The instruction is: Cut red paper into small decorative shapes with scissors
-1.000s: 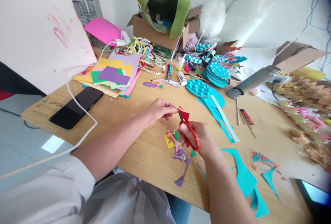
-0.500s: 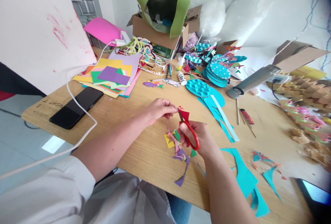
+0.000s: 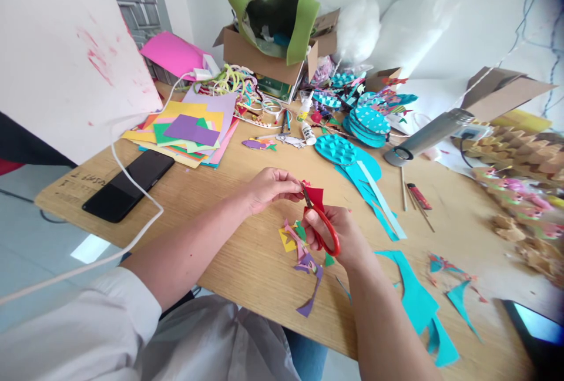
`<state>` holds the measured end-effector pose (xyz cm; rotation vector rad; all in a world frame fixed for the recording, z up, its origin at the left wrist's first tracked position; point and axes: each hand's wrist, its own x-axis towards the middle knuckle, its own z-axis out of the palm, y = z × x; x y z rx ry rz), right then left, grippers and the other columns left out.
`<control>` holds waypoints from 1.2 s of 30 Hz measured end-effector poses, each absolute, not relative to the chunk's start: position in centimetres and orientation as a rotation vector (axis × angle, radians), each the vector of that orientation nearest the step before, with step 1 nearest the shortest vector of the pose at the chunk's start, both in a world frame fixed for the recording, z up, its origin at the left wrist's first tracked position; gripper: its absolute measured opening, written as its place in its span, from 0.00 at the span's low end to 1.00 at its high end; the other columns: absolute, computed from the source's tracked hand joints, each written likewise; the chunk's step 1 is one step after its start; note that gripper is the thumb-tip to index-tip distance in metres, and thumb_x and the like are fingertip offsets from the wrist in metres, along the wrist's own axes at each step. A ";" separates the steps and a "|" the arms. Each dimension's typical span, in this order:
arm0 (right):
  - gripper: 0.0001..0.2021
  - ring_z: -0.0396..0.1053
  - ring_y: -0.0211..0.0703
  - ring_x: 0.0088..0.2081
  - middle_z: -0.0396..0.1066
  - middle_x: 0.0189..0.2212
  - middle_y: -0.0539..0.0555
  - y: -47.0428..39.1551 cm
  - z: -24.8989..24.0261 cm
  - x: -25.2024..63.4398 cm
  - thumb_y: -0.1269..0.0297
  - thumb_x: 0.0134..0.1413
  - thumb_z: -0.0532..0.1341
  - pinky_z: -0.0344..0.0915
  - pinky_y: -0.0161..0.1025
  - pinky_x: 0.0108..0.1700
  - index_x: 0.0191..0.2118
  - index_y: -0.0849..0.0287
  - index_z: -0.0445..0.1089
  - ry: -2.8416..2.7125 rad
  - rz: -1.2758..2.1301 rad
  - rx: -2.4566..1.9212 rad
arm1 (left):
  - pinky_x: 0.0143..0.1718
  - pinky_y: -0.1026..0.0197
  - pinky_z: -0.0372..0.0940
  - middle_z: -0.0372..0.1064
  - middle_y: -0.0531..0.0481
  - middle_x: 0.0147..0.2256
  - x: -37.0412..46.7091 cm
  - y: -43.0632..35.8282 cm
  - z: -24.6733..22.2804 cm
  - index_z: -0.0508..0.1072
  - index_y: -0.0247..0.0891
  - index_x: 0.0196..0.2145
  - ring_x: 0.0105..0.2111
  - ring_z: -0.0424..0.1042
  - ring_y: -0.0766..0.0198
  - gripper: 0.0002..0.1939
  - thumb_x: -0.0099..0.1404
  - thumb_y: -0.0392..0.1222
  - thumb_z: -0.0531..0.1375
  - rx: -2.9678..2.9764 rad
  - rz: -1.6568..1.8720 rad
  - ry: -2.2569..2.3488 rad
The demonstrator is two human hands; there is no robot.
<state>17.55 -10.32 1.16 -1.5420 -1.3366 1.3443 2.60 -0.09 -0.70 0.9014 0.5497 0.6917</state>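
Observation:
My right hand [image 3: 332, 231] is closed on red-handled scissors [image 3: 329, 234], with fingers in the loops. Their blades point up and away, against a piece of red paper [image 3: 314, 197]. My left hand [image 3: 275, 188] pinches the edge of that paper between thumb and fingertips, close to the blade tips. Below the scissors lie paper scraps: a yellow one [image 3: 287, 241], a pink one [image 3: 298, 245] and a purple strip [image 3: 314, 293]. Farther off rest a purple paper fish [image 3: 254, 144] and a white fish cutout [image 3: 293, 141].
Coloured paper sheets [image 3: 189, 128] and a black phone [image 3: 127, 186] lie at left. Turquoise offcuts [image 3: 412, 296] spread at right. A glue bottle [image 3: 308, 133], a steel flask [image 3: 427, 137] and a cardboard box [image 3: 259, 55] stand farther back. A white cable [image 3: 145, 193] crosses the left side.
The red paper has turned slightly at the blades and shows a broader face. Both hands keep nearly the same place and grip, while the whole view shifts a little.

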 end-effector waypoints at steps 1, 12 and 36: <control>0.25 0.63 0.36 0.13 0.67 0.13 0.50 -10.3 1.1 17.6 0.40 0.45 0.64 0.56 0.31 0.15 0.20 0.59 0.64 -1.334 1.344 -1.537 | 0.34 0.61 0.66 0.73 0.47 0.25 2.6 -0.1 -0.7 0.73 0.28 0.23 0.27 0.72 0.66 0.08 0.45 0.34 0.68 0.890 0.694 0.543; 0.23 0.63 0.35 0.13 0.67 0.13 0.50 -10.3 0.8 17.6 0.42 0.46 0.64 0.57 0.30 0.15 0.21 0.59 0.65 -1.314 1.363 -1.484 | 0.43 0.56 0.67 0.75 0.45 0.27 2.6 -0.2 -0.8 0.74 0.28 0.23 0.30 0.74 0.65 0.08 0.45 0.34 0.68 0.868 0.708 0.524; 0.22 0.62 0.37 0.18 0.66 0.15 0.50 -10.4 0.4 17.3 0.44 0.45 0.66 0.54 0.34 0.20 0.21 0.59 0.66 -1.727 0.799 -1.669 | 0.46 0.57 0.68 0.75 0.44 0.28 2.3 0.6 -0.8 0.75 0.27 0.24 0.31 0.74 0.65 0.03 0.48 0.30 0.65 0.735 0.816 0.599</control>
